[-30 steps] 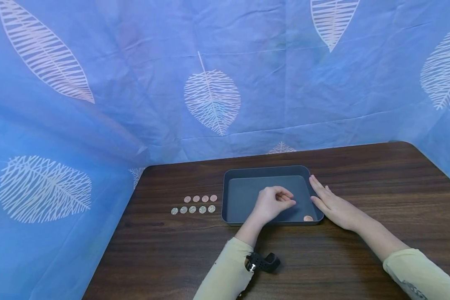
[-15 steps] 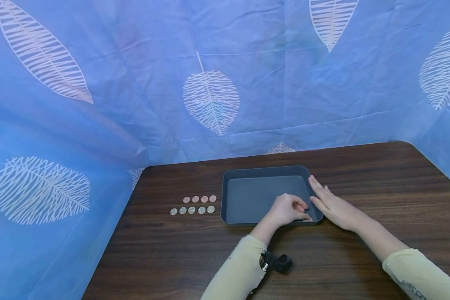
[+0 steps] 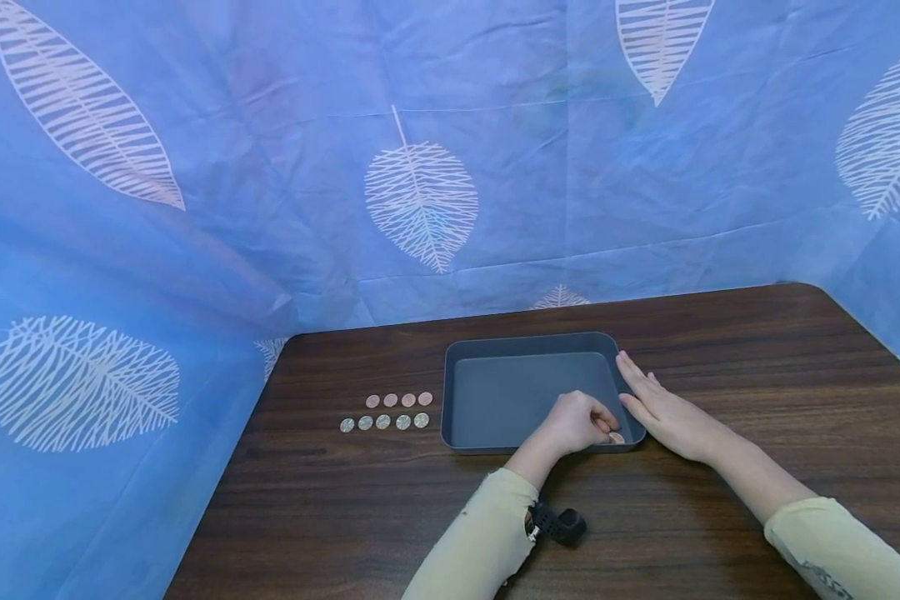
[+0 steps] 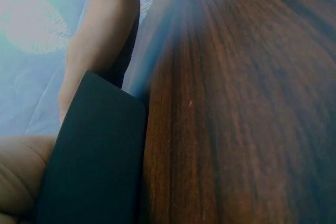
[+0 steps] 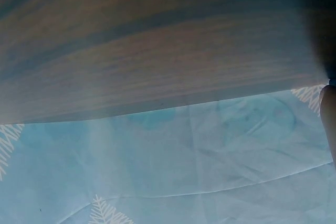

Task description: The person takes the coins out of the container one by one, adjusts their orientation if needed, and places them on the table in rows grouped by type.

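A dark grey rectangular tray (image 3: 495, 408) sits on the table. My left hand (image 3: 573, 421) reaches over its near wall with bent fingers. Those fingertips meet the left edge of a copper coin (image 3: 618, 438) in the near right corner; whether they pinch it cannot be made out. Straight-fingered, my right hand (image 3: 663, 415) rests against the tray's right wall. In the left wrist view the tray's outer wall (image 4: 100, 150) hides most of the left hand (image 4: 21, 169). Only a fingertip of the right hand (image 5: 329, 119) shows in the right wrist view.
Left of the tray lie two rows of coins: several copper ones (image 3: 408, 400) behind several silvery ones (image 3: 383, 422). The wooden table (image 3: 330, 517) ends at a blue cloth (image 3: 307, 208) with white leaf prints. A black strap (image 3: 558, 523) hangs from the left sleeve.
My left hand has moved right and down across the tray to the coin in the corner, then shifted only slightly. The right hand stays against the tray.
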Tool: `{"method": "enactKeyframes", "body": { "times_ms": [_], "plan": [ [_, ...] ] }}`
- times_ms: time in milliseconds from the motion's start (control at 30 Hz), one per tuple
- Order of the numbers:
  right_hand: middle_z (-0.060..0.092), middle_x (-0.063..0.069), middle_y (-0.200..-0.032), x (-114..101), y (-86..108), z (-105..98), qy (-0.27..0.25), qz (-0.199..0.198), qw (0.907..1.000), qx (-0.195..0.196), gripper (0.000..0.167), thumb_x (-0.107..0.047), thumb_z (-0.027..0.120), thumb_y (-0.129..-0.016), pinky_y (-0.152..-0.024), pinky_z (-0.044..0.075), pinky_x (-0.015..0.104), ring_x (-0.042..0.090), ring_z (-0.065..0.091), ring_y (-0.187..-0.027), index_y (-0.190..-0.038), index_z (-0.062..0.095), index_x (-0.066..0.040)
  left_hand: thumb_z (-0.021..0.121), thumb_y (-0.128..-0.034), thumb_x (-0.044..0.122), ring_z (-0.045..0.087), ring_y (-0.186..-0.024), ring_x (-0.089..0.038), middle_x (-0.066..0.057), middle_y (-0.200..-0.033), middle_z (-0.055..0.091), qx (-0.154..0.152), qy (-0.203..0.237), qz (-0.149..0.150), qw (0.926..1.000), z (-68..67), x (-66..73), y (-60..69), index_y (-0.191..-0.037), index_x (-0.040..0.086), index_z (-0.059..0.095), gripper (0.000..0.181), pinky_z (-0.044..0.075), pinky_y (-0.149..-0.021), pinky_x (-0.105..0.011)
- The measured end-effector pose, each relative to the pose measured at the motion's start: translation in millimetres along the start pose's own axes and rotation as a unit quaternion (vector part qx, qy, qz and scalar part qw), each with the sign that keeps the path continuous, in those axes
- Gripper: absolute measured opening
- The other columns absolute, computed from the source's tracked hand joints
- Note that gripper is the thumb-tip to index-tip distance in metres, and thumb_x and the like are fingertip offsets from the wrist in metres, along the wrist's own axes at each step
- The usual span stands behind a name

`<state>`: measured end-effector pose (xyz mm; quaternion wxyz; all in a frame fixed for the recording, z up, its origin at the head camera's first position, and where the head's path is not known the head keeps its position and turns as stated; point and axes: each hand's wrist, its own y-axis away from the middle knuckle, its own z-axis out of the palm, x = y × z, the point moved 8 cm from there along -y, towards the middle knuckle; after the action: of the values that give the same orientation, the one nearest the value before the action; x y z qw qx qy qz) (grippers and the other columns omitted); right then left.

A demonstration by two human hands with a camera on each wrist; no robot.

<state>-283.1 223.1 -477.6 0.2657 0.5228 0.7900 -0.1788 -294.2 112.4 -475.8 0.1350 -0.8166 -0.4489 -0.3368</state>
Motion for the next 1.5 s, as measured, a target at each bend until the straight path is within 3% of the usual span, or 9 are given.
{"method": "enactKeyframes", "body": {
  "times_ms": [200,333,700,933,1067,1233,1367,1500],
  "plan": [
    [-0.004,0.01,-0.159,0,-0.6,1,-0.002,0.0,1.0,0.002,0.065,-0.035,0.035,-0.105,-0.106,0.013,0.063,0.044,0.006,-0.141,-0.154,-0.002,-0.016,0.074,-0.0807,0.002,0.051,-0.059,0.003,0.011,-0.064,0.06,0.001,-0.015,0.008,0.9999,1.1,1.0,-0.4,-0.08,0.011,0.075,0.009,0.04,-0.058,-0.009],
    [-0.004,0.011,-0.159,3,-1.1,3,0.001,0.001,1.0,0.001,0.065,-0.036,0.035,-0.105,-0.106,0.013,0.063,0.044,0.007,-0.141,-0.154,-0.003,-0.017,0.076,-0.0797,0.004,0.05,-0.06,0.002,0.011,-0.064,0.057,0.0,0.001,-0.003,1.0,2.7,-2.9,0.0,-0.077,0.011,0.072,0.009,0.041,-0.057,-0.01],
    [-0.004,0.011,-0.159,1,-0.2,3,0.005,-0.005,1.0,0.0,0.065,-0.035,0.036,-0.105,-0.106,0.014,0.063,0.045,0.007,-0.14,-0.154,-0.002,-0.016,0.076,-0.0806,0.006,0.051,-0.057,0.001,0.011,-0.062,0.058,0.013,0.019,0.014,0.9996,0.4,-3.4,2.2,-0.071,0.012,0.068,0.014,0.041,-0.056,-0.011],
    [-0.004,0.011,-0.159,2,-0.4,2,0.009,-0.002,1.0,-0.001,0.065,-0.035,0.035,-0.105,-0.104,0.014,0.065,0.047,0.007,-0.139,-0.154,-0.003,-0.017,0.074,-0.0831,0.007,0.053,-0.06,0.005,0.01,-0.067,0.063,0.023,0.059,0.039,0.9972,-7.0,0.1,5.3,-0.08,0.009,0.073,0.004,0.043,-0.059,-0.01],
    [-0.004,0.011,-0.159,4,-1.1,3,0.01,-0.001,0.9999,-0.002,0.064,-0.036,0.034,-0.105,-0.104,0.014,0.065,0.046,0.007,-0.14,-0.154,-0.003,-0.017,0.073,-0.0844,0.008,0.054,-0.061,0.005,0.009,-0.069,0.064,0.045,0.088,0.057,0.9935,-21.7,5.4,11.0,-0.083,0.009,0.074,0.002,0.045,-0.058,-0.011],
    [-0.005,0.011,-0.159,7,-2.0,4,0.011,0.003,0.9999,-0.003,0.065,-0.037,0.033,-0.105,-0.106,0.013,0.064,0.045,0.006,-0.14,-0.154,-0.004,-0.018,0.073,-0.0853,0.011,0.056,-0.061,0.003,0.009,-0.07,0.066,0.091,0.131,0.067,0.9849,-52.4,4.8,24.0,-0.085,0.008,0.075,0.004,0.048,-0.058,-0.014],
    [-0.007,0.011,-0.159,6,-2.0,4,0.009,0.002,0.9999,-0.007,0.065,-0.038,0.033,-0.105,-0.105,0.012,0.064,0.046,0.004,-0.14,-0.154,-0.005,-0.017,0.074,-0.0843,0.013,0.06,-0.062,-0.001,0.009,-0.071,0.067,0.133,0.173,0.062,0.9739,-81.2,-7.6,37.9,-0.087,0.009,0.076,0.005,0.05,-0.059,-0.019],
    [-0.008,0.009,-0.159,5,-2.3,3,0.011,-0.002,0.9999,-0.004,0.065,-0.038,0.032,-0.105,-0.106,0.011,0.063,0.045,0.003,-0.141,-0.154,-0.005,-0.016,0.075,-0.0837,0.016,0.065,-0.068,-0.011,0.004,-0.076,0.07,0.167,0.202,0.045,0.9638,-110.3,-29.0,53.4,-0.09,0.009,0.076,0.009,0.052,-0.062,-0.025]
  ]
}}
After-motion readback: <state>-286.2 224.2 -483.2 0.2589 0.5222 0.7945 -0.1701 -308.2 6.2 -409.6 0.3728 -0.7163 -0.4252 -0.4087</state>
